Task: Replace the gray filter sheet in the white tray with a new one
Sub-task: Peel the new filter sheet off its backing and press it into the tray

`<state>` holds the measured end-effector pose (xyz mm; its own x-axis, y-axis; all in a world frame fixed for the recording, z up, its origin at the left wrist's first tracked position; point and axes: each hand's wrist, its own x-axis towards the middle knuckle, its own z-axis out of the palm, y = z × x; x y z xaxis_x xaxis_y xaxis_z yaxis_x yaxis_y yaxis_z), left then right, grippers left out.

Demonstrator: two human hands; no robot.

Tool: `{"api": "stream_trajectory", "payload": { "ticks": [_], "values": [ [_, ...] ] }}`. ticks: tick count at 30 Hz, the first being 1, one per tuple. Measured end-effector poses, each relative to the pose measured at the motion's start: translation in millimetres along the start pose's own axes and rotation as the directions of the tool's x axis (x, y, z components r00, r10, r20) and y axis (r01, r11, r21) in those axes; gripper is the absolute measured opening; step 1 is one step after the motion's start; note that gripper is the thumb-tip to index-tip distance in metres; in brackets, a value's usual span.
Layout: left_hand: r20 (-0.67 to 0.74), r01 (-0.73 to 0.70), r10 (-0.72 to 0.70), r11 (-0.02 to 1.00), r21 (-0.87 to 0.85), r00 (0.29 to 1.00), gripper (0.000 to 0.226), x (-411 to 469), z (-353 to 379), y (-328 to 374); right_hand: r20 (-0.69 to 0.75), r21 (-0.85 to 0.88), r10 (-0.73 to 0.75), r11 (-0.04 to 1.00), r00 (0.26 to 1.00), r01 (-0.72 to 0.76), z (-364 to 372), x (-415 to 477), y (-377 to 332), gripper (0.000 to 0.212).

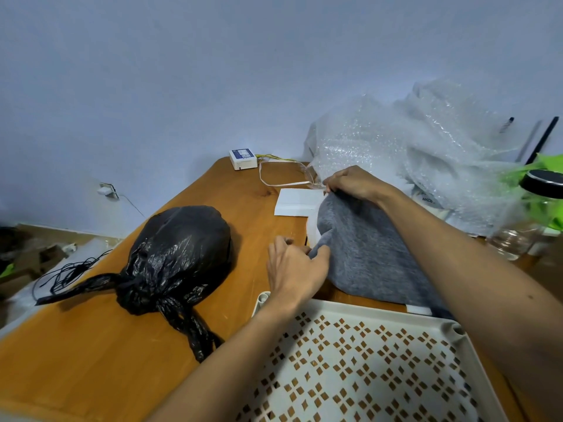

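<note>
A gray filter sheet (365,254) lies on the wooden table beyond the white perforated tray (365,370), draped over something white beneath it. My left hand (292,269) pinches the sheet's near left edge between thumb and fingers. At the far corner, my right hand (353,182) grips the sheet, with the forearm crossing over it. The tray sits nearest to me with no sheet in it; the tabletop shows through its diamond holes.
A tied black plastic bag (179,254) sits left of the hands. A folded white sheet (297,202) lies behind, with a small white box (243,159) and cable near the wall. Bubble wrap (411,147) is piled at right, beside a glass jar (530,214).
</note>
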<state>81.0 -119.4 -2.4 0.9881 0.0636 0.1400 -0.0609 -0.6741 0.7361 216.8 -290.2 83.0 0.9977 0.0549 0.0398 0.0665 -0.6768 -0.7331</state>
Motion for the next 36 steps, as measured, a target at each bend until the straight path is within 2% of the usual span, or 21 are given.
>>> {"api": "stream_trajectory", "payload": {
  "ticks": [5, 10, 12, 14, 15, 16, 18, 20, 21, 23, 27, 28, 30, 33, 34, 36],
  "values": [
    [0.197, 0.101, -0.059, 0.973, -0.207, 0.979, 0.044, -1.6, -5.5, 7.0, 0.008, 0.037, -0.013, 0.999, 1.000, 0.013, 7.0, -0.5, -1.7, 0.032],
    [0.232, 0.142, -0.076, 0.948, -0.284, 0.970, 0.041, -1.8, -4.9, 12.1, 0.020, 0.118, -0.022, 0.993, 1.000, 0.019, 20.9, 7.3, 2.3, 0.019],
    [0.280, 0.200, -0.116, 0.935, -0.294, 0.953, 0.027, 3.8, -4.4, 13.1, 0.016, 0.131, -0.023, 0.991, 1.000, 0.021, 27.3, 11.7, 4.9, 0.011],
    [0.337, 0.273, -0.152, 0.896, -0.350, 0.929, 0.007, 6.8, -7.7, 13.8, -0.002, 0.123, -0.024, 0.992, 1.000, 0.024, 32.7, 14.7, 6.6, 0.015],
    [0.374, 0.324, -0.171, 0.859, -0.397, 0.912, 0.004, 7.0, -9.9, 13.3, -0.018, 0.122, -0.022, 0.992, 1.000, 0.024, 34.8, 15.7, 6.9, 0.019],
    [0.416, 0.394, -0.201, 0.800, -0.452, 0.887, 0.010, 7.6, -10.8, 11.6, -0.030, 0.128, -0.016, 0.992, 0.999, 0.020, 37.7, 17.3, 8.0, 0.021],
    [0.512, 0.557, -0.270, 0.609, -0.566, 0.815, 0.022, 10.3, -11.3, 6.7, -0.036, 0.109, 0.000, 0.994, 0.999, 0.004, 43.8, 20.4, 11.3, 0.024],
    [0.599, 0.660, -0.286, 0.408, -0.630, 0.748, 0.022, 13.3, -13.2, 1.3, -0.016, -0.013, -0.003, 1.000, 1.000, 0.003, 51.0, 21.7, 16.7, 0.031],
    [0.630, 0.690, -0.284, 0.347, -0.635, 0.723, 0.023, 16.2, -15.1, -1.2, -0.001, -0.115, -0.018, 0.993, 1.000, 0.017, 54.7, 20.6, 18.7, 0.039],
    [0.684, 0.730, -0.263, 0.321, -0.603, 0.680, 0.023, 22.0, -19.2, -5.1, 0.002, -0.274, -0.085, 0.958, 0.996, 0.083, 61.8, 14.2, 21.7, 0.049],
    [0.730, 0.765, -0.239, 0.295, -0.573, 0.640, 0.027, 33.3, -21.3, -14.2, -0.066, -0.417, -0.285, 0.879, 0.956, 0.233, 80.4, -6.6, 28.5, 0.039],
    [0.740, 0.771, -0.238, 0.304, -0.559, 0.630, 0.028, 35.0, -21.2, -15.7, -0.048, -0.455, -0.317, 0.851, 0.947, 0.262, 86.0, -11.9, 30.6, 0.037],
    [0.775, 0.785, -0.227, 0.386, -0.485, 0.590, 0.032, 38.1, -22.7, -17.3, 0.016, -0.480, -0.330, 0.825, 0.944, 0.297, 95.1, -18.9, 34.9, 0.038],
    [0.797, 0.708, -0.254, 0.648, -0.281, 0.548, 0.041, 45.4, -30.5, -16.6, 0.021, -0.458, -0.311, 0.842, 0.950, 0.285, 103.0, -22.9, 37.8, 0.043],
    [0.772, 0.638, -0.291, 0.748, -0.184, 0.564, 0.045, 47.7, -34.5, -14.8, 0.008, -0.434, -0.295, 0.860, 0.955, 0.270, 104.2, -23.5, 38.0, 0.046],
    [0.657, 0.434, -0.355, 0.900, 0.046, 0.665, 0.054, 54.4, -39.3, -11.7, -0.002, -0.384, -0.261, 0.891, 0.965, 0.240, 106.7, -24.6, 38.0, 0.052]
  ]
}}
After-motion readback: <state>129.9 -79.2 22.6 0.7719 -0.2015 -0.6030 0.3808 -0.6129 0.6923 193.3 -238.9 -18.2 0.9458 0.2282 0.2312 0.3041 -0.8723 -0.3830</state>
